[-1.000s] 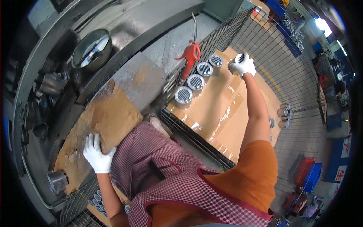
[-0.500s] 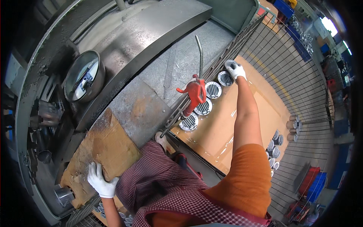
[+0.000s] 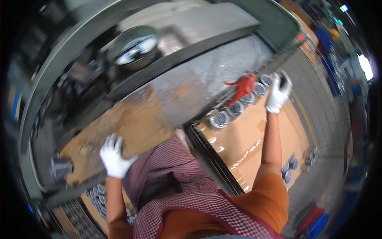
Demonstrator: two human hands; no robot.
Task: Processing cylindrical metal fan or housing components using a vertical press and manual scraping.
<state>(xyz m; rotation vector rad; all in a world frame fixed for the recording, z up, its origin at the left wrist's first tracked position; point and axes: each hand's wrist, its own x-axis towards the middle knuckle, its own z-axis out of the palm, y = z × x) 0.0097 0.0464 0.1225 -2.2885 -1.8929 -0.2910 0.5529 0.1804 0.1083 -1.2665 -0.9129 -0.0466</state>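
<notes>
My right hand, in a white glove, has its fingers apart and slightly curled, with nothing seen between them. It is just right of the far end of a row of several round slotted metal parts on a brown cardboard sheet. Left of that row is a red air blow gun, smeared by motion. My left hand, gloved too, lies with spread fingers on a worn cardboard pad along the bench's near edge. A silvery metal cup-shaped part sits at the pad's left end.
A round metal bowl with things inside stands up on the machine. More metal parts stand at the cardboard's right corner, and others lie below my left forearm. Wire mesh surrounds the cardboard. Red and blue bins sit at lower right.
My right hand has let go of the farthest round part, which now stands in the row, and has moved off to its right. The whole view has turned; my left hand stays on the pad.
</notes>
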